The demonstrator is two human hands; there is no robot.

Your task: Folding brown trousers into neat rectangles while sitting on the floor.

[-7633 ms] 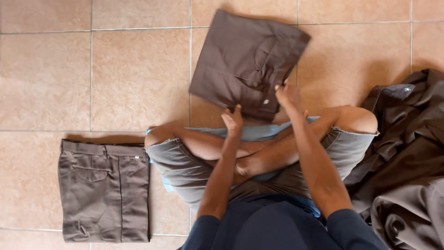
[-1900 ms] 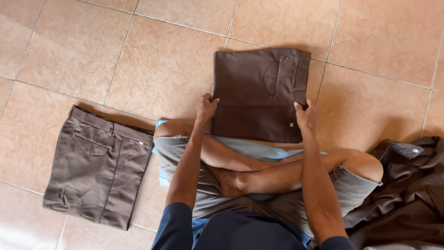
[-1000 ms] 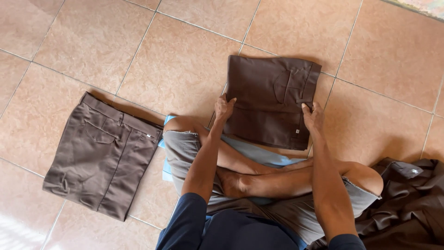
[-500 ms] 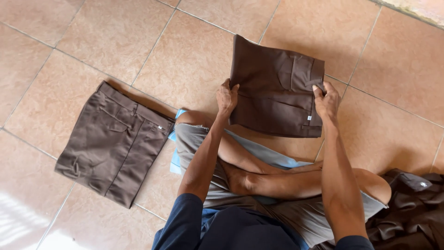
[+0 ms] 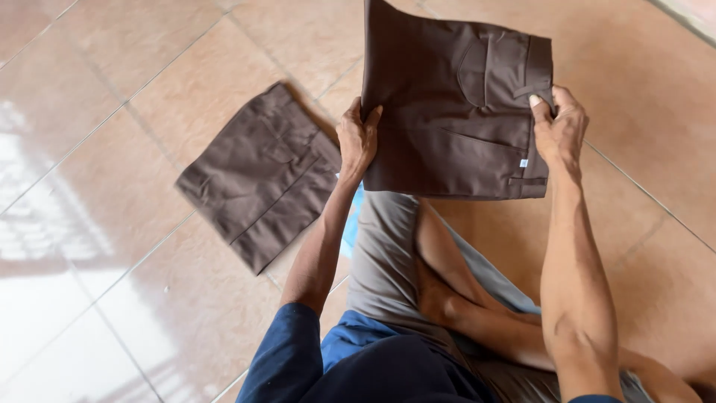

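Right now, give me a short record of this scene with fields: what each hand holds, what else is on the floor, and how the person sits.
Left hand: grips the left edge of the folded brown trousers
Right hand: grips their right edge, fingers on the cloth
Trousers: held up off the floor
Floor: tan tiles
Also there: second folded brown garment, lying flat to the left
Posture: seated, legs crossed

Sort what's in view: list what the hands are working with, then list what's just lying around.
In hand:
- folded dark brown shorts, lifted off the floor
- left hand gripping their left edge
- right hand gripping their right edge

Lying about:
- second folded brown garment, flat on the floor to the left
- tiled floor
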